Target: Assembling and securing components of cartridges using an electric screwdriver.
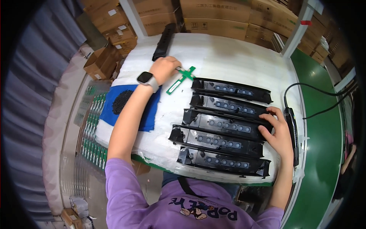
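Note:
My left hand (164,70) reaches to the far left part of the table, fingers curled in on the end of a green circuit board (186,73). That board crosses over another narrow green circuit board (175,86) with a white strip on it. My right hand (277,131) rests at the right end of the row of black plastic housings, thumb and fingers spread over the edges of the middle housing (228,125) and the second housing (228,105). Round grey buttons line each housing. Further ones are the far housing (225,90), the fourth housing (217,142) and the near housing (225,161).
On a blue cloth (148,114) lies a pile of tiny black parts (121,101). A long black part (164,41) sits at the far edge. Clear trays of green boards (93,129) stand left. A black corded tool (292,131) lies along the right edge. Cardboard boxes (217,15) stand behind.

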A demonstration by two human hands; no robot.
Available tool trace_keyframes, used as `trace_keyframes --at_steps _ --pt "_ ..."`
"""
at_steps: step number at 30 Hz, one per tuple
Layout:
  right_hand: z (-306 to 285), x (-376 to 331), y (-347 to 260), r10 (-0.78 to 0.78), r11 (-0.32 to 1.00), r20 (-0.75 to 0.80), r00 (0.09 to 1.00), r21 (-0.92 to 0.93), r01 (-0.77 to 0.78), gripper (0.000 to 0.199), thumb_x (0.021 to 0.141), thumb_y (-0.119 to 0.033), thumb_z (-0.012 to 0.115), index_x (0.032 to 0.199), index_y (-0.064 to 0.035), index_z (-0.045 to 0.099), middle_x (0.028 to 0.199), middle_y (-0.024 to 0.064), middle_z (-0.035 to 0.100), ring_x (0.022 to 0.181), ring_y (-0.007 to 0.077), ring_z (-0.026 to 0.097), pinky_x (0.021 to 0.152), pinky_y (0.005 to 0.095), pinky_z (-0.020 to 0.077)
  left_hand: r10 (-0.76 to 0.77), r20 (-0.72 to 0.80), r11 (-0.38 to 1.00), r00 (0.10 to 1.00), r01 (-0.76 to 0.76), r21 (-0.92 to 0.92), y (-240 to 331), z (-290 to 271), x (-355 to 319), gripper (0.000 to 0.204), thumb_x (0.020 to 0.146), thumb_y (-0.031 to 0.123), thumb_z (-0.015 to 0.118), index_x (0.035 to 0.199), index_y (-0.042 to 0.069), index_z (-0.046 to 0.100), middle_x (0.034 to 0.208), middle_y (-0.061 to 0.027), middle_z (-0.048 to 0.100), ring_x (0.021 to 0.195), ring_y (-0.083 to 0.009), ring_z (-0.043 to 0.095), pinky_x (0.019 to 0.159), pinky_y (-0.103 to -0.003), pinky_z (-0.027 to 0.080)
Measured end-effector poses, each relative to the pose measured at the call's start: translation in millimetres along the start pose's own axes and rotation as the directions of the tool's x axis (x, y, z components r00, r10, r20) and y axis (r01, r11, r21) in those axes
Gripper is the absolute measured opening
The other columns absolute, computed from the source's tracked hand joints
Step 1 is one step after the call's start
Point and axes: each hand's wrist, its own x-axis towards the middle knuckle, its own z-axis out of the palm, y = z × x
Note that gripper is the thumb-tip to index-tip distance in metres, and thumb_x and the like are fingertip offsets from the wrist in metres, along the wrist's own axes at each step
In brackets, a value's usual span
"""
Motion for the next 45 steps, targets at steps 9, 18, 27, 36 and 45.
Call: trace_keyframes --at_steps 9,18,27,36,45 --pt "0 14 -1 -0.098 0.968 -0.127 0.987 -0.243 0.065 0.028 0.072 -0.014 0.069 0.096 0.0006 0.063 0.106 0.0149 0.057 0.098 0.0324 0.056 0.084 0.0374 0.0465 -0.272 -0.184 0.946 0.945 0.227 -0.23 6 -54 -12 0.01 0.078 0.012 0.066 0.081 0.003 0.062 0.072 -0.0114 0.062 0.062 -0.0228 0.061 0.057 -0.034 0.047" --pt "21 82 -17 0.045 0.962 0.193 0.98 -0.274 0.01 0.029 0.077 -0.026 0.065 0.091 -0.0011 0.066 0.092 0.0127 0.063 0.092 0.0295 0.059 0.078 0.0374 0.0482 -0.38 0.101 0.225 0.919 0.198 -0.954 76 -44 -3 0.013 0.092 0.011 0.05 0.102 0.002 0.052 0.071 -0.0037 0.061 0.051 -0.0052 0.049 0.046 -0.019 0.039" --pt "35 121 -69 -0.554 0.832 -0.174 0.814 -0.079 0.549 0.007 0.072 -0.007 0.067 0.077 -0.0034 0.064 0.078 0.0057 0.057 0.078 0.0242 0.056 0.066 0.034 0.045 -0.175 0.208 0.286 0.962 0.252 -0.925 116 -62 1 0.015 0.091 0.013 0.052 0.105 0.008 0.048 0.07 0.002 0.057 0.058 -0.0023 0.044 0.049 -0.018 0.033" --pt "20 128 -31 -0.508 0.859 -0.221 0.833 -0.211 0.467 0.004 0.074 -0.003 0.065 0.077 -0.0013 0.063 0.066 0.0081 0.051 0.066 0.0235 0.049 0.06 0.0326 0.0372 -0.411 -0.246 0.846 0.878 0.267 -0.461 78 -42 -5 0.022 0.086 0.02 0.058 0.096 0.001 0.053 0.071 -0.0108 0.062 0.064 -0.0249 0.061 0.057 -0.036 0.046" --pt "22 125 26 -0.244 0.965 0.0 0.97 -0.104 0.242 0.004 0.074 -0.004 0.066 0.075 0.0 0.066 0.064 0.0084 0.054 0.071 0.0222 0.049 0.061 0.0327 0.0422 -0.502 0.039 0.849 0.864 0.501 -0.166 68 -11 -30 0.02 0.076 0.018 0.067 0.081 0.003 0.055 0.08 -0.0119 0.059 0.07 -0.0301 0.06 0.059 -0.039 0.047"
